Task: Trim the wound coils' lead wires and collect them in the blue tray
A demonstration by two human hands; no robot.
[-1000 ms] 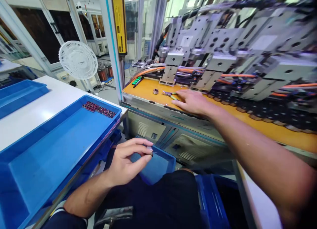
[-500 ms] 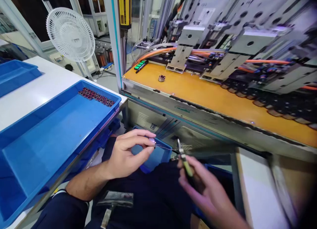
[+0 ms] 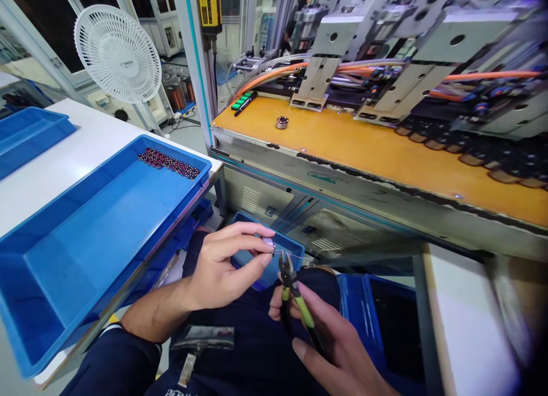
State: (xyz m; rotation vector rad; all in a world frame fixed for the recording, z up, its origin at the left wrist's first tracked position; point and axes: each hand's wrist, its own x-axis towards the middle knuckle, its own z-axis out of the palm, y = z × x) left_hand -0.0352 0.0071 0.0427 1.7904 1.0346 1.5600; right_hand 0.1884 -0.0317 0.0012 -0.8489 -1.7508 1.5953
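Observation:
Between the thumb and fingers of my left hand (image 3: 222,265) is a small round part (image 3: 269,243), mostly hidden by the fingertips. Thin wires (image 3: 295,255) stick out of it to the right. My right hand (image 3: 338,333) is wrapped around the green and black handles of a pair of diagonal cutters (image 3: 299,304). The cutters point up, their jaws parted at the wires, just right of the part. Whether the blades touch the wires I cannot tell.
A long blue tray (image 3: 85,242) on the white table (image 3: 85,116) at left holds many small dark round parts (image 3: 169,163). Ahead, an orange machine bench (image 3: 342,133) carries one round part (image 3: 282,122). A blue bin (image 3: 295,245) sits below my hands; a white fan (image 3: 117,53) stands behind.
My right hand has brought the cutters left, from the far end of the wires to close beside the part, and their jaws now show apart. My left hand stays nearly in place.

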